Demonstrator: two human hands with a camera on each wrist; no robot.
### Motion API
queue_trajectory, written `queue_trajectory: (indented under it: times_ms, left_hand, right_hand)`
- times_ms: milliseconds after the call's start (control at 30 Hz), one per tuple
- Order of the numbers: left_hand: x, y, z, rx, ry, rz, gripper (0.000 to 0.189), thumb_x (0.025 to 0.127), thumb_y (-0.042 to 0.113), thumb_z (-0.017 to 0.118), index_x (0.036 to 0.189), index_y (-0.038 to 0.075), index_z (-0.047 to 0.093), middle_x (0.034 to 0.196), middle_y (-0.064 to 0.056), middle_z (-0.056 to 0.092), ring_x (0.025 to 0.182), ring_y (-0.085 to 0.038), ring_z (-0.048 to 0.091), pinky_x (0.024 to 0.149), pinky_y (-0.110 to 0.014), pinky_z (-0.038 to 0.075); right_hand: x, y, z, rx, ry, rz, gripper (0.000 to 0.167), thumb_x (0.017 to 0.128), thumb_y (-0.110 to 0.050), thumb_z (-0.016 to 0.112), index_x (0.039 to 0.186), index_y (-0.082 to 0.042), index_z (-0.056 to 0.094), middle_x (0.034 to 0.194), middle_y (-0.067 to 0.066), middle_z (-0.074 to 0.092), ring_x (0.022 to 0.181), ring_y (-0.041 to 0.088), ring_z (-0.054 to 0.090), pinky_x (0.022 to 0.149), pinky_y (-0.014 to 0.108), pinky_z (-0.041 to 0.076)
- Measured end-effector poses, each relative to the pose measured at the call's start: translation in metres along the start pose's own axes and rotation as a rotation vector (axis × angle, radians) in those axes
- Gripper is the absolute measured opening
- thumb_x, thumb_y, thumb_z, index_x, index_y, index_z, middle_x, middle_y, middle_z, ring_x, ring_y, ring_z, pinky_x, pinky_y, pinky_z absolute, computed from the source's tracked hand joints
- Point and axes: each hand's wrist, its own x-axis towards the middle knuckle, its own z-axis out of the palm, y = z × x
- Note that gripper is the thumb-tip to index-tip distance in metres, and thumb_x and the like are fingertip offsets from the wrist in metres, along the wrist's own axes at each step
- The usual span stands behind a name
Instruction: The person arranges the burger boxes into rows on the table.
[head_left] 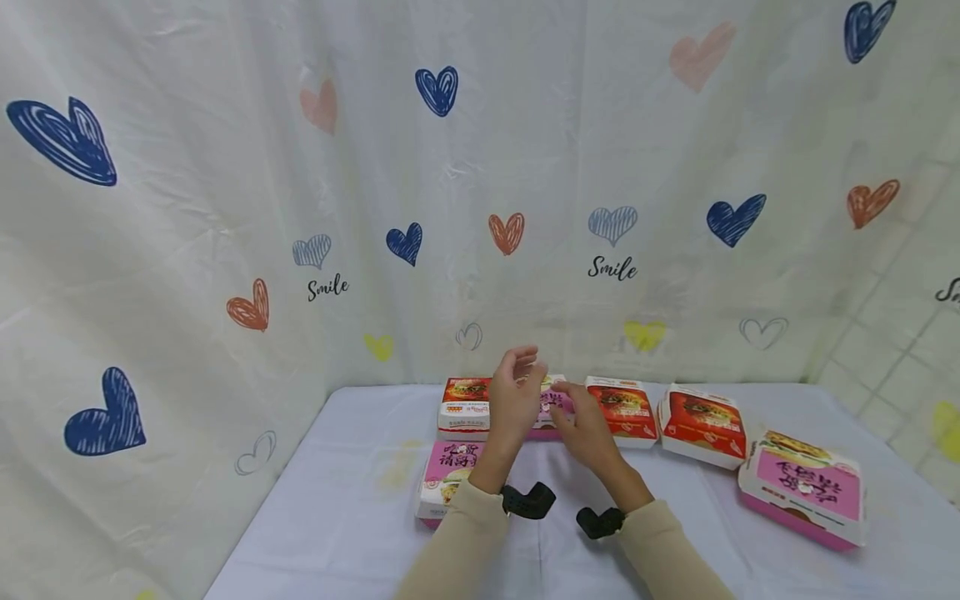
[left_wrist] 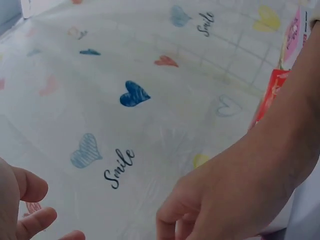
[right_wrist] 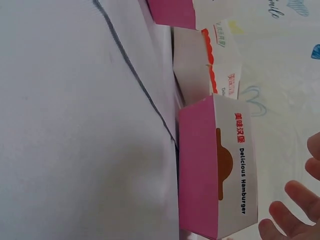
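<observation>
One pink-and-white burger box (right_wrist: pixel 217 167) is sitting at the far side of the bench (head_left: pixel 315 500), between the left hand (head_left: pixel 517 400) and the right hand (head_left: pixel 590 427) as the head view is showing them; the left hand is covering its left part, the right hand is overlapping its right edge, and neither is clearly the nearer; its broad front, printed "Delicious Hamburger", is running left to right and facing the near side, but its depth is hiding, so the long axis cannot be told. Both hands are holding nothing, their fingers parted and loosely bent; right fingertips (right_wrist: pixel 282 215) are showing close to the box's upper side, though contact cannot be told; one red box (head_left: pixel 465 410) is standing to its left, a second red box (head_left: pixel 621 412) to its right; another pink box (head_left: pixel 450 479) is lying nearer, on the left.
</observation>
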Motion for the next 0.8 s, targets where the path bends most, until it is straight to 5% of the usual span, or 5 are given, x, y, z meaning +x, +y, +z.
queue_trajectory:
  times_ms: [200,500,800]
  left_hand:
    - [-0.005,-0.026,0.017,0.054,0.115,-0.056,0.026,0.096,0.019,0.062,0.121,0.014,0.069,0.125,-0.008,0.070,0.118,-0.027,0.065,0.096,-0.047,0.053]
    - [-0.015,-0.066,0.034,0.210,0.122,-0.074,0.033,0.092,0.012,0.064,0.123,0.001,0.068,0.124,-0.020,0.068,0.120,-0.036,0.061,0.101,-0.053,0.047]
    - [-0.019,-0.078,0.041,0.299,0.138,-0.080,0.042,0.088,0.013,0.069,0.128,0.000,0.063,0.134,-0.021,0.058,0.129,-0.038,0.053,0.107,-0.056,0.042]
  right_hand:
    - [-0.001,0.003,0.001,-0.018,-0.037,-0.006,0.049,0.101,-0.010,0.060,0.147,-0.002,0.046,0.154,0.022,0.046,0.147,0.043,0.039,0.119,0.061,0.031]
    - [0.000,0.017,-0.003,-0.055,-0.054,0.005,0.053,0.101,-0.010,0.059,0.150,0.001,0.043,0.155,0.026,0.044,0.147,0.045,0.037,0.119,0.062,0.029]
    - [0.000,0.024,-0.006,-0.085,-0.105,0.085,0.057,0.103,-0.014,0.056,0.153,0.004,0.037,0.158,0.029,0.038,0.150,0.046,0.032,0.121,0.061,0.026]
